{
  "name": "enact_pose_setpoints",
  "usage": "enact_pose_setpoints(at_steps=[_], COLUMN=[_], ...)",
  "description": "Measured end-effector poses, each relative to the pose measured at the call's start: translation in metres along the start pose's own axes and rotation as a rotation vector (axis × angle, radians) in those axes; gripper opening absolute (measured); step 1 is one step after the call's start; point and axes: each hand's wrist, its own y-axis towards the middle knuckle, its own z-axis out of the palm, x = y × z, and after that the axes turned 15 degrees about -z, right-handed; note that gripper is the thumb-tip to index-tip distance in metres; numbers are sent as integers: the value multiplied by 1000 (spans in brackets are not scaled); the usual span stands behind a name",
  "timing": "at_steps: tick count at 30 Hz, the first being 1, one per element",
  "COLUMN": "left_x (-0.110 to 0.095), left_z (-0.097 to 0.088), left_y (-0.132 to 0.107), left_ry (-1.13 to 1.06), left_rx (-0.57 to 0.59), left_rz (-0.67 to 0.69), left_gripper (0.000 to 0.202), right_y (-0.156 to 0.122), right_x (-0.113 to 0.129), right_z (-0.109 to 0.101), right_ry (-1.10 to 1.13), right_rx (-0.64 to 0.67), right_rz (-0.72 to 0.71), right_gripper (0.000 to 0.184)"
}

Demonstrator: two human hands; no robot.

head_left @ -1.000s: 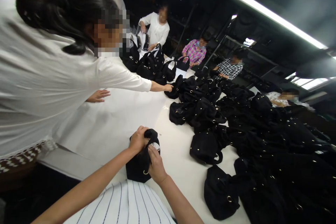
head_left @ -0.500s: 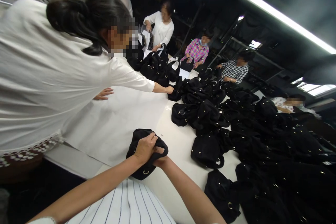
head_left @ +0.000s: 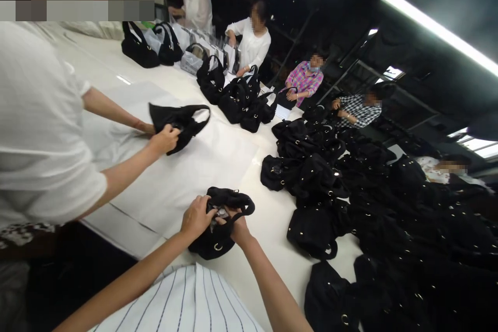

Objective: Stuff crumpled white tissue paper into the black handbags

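Close in front of me on the white table is a black handbag point(head_left: 212, 246) with a looped handle and gold-coloured rings. My left hand point(head_left: 197, 218) grips the near left edge of its opening. My right hand point(head_left: 237, 224) is at the other side of the opening, its fingers curled in under the handle and partly hidden. Between my hands the bag's mouth is parted, and something pale and grey shows inside; I cannot make out what.
A co-worker in white point(head_left: 42, 129) at my left handles another black handbag point(head_left: 181, 122) over the white table point(head_left: 233, 150). A large heap of black bags point(head_left: 404, 238) covers the right side. Several people stand along the far side, with bags and clear plastic wrapping point(head_left: 192, 62) there.
My hands have moved apart at the bag's top, and its opening now shows. The co-worker on the left has drawn back from the heap and now holds a black handbag.
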Motion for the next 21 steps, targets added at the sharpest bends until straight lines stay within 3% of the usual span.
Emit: enact_pose_setpoints(at_steps=[3,7,10,13,17,21], left_x=[1,11,20,21,11,-3], left_z=[-3,-8,-12,-14,-15,-17], left_y=[10,37,50,46,30,17], left_ry=[-68,-238,-238,-99,16,-134], left_rx=[-1,215,338,251,74,141], left_rz=[68,101,115,33,-26,119], left_gripper=[34,35,35,37,10,11], right_y=[2,14,24,34,40,43], right_x=[6,8,7,9,13,7], right_z=[8,14,19,25,28,23], right_ry=[-37,-127,-181,-245,-299,-339], right_rx=[-88,-105,-70,-20,17,99], right_rz=[22,39,58,122,187,264], right_gripper=[28,30,31,21,17,21])
